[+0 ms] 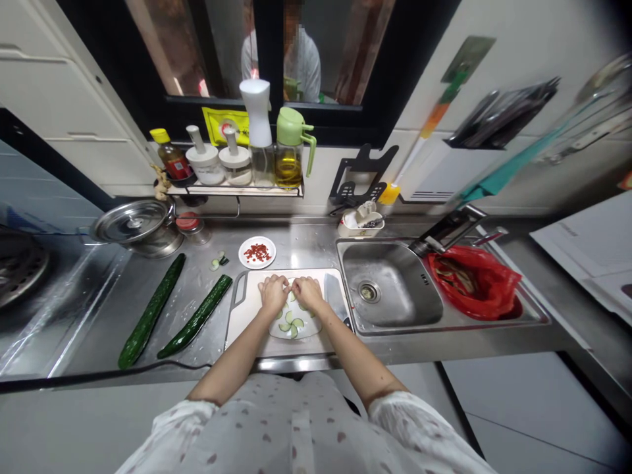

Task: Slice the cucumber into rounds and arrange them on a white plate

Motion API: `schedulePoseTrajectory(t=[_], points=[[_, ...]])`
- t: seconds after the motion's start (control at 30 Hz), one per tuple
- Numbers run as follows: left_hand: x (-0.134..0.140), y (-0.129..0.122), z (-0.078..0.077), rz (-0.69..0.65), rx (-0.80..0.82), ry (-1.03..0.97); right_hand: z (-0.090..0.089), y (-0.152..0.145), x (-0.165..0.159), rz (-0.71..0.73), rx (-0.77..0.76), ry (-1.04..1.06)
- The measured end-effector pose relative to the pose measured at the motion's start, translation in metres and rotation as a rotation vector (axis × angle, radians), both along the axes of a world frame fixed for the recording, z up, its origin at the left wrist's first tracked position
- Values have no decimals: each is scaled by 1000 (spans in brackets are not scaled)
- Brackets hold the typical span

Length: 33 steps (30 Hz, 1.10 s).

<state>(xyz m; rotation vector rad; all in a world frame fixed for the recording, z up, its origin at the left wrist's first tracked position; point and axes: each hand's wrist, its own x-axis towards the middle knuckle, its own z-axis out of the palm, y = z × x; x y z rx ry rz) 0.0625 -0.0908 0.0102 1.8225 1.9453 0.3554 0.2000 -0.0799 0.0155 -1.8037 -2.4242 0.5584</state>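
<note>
My left hand (273, 293) and my right hand (307, 293) meet over the far side of a white plate (310, 329). The fingers of both are bent into a pinch, fingertips nearly touching; whatever lies between them is too small to make out. Thin pale green cucumber slices (285, 326) are spread on the plate, several fanned out like petals near its front. Beneath the plate lies a light cutting board (244, 332) with a grey edge. A knife (336, 296) rests along the board's right side, its blade flat.
Two cucumbers (153, 309) (197, 316) lie to the left. Behind the board are a small dish of chopped red pieces (257, 253) and cucumber scraps (217, 263). A sink (395, 289), a red plastic bag (486, 289), a lidded pot (133, 224) and a seasoning shelf (237, 191) surround the counter.
</note>
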Motion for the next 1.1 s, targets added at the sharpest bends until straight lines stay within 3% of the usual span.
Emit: schedulePoseTrajectory(t=[0.57, 1.1], points=[[-6, -1, 2, 46, -22, -4, 9, -2, 9, -102, -6, 45], [0, 1, -4, 9, -33, 29, 1, 1, -2, -43, -4, -61]])
